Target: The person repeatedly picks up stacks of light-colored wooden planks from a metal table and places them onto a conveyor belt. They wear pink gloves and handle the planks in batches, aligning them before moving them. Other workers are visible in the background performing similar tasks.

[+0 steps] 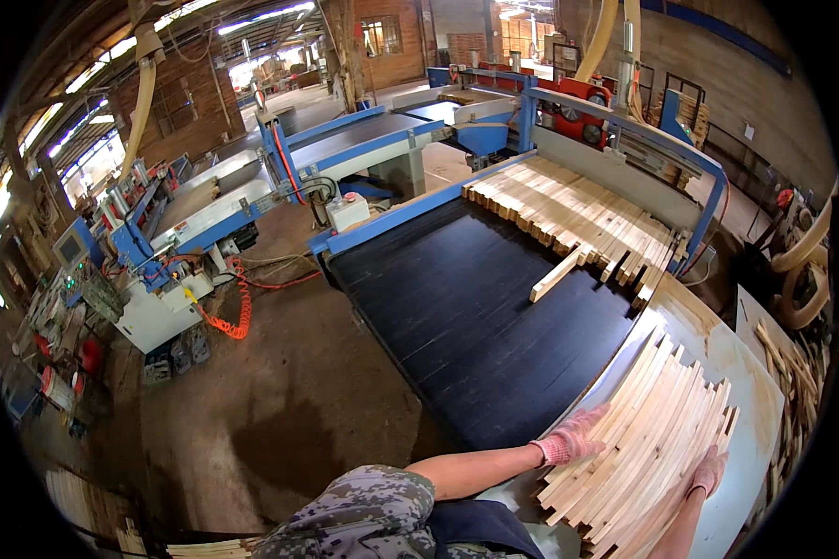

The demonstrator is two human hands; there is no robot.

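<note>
A batch of pale wooden strips (639, 447) lies side by side on a light metal side table, their ends uneven. My left hand (573, 440), in a pinkish-red knit glove, rests against the left side of the batch, fingers stretched out and thumb apart. Along the right side lies my right hand (708, 471), gloved alike, its fingers extended against the outer strips. Beyond, more wooden strips (578, 210) sit in a row on the black conveyor belt (466, 317). One single strip (557, 274) sticks out from that row toward me.
The metal side table (755, 410) adjoins the belt's right edge. A blue machine frame (625, 107) spans the belt's far end. Loose wood pieces (797, 373) are heaped at right. To the left stand another conveyor (345, 140) and a coiled orange hose (238, 312).
</note>
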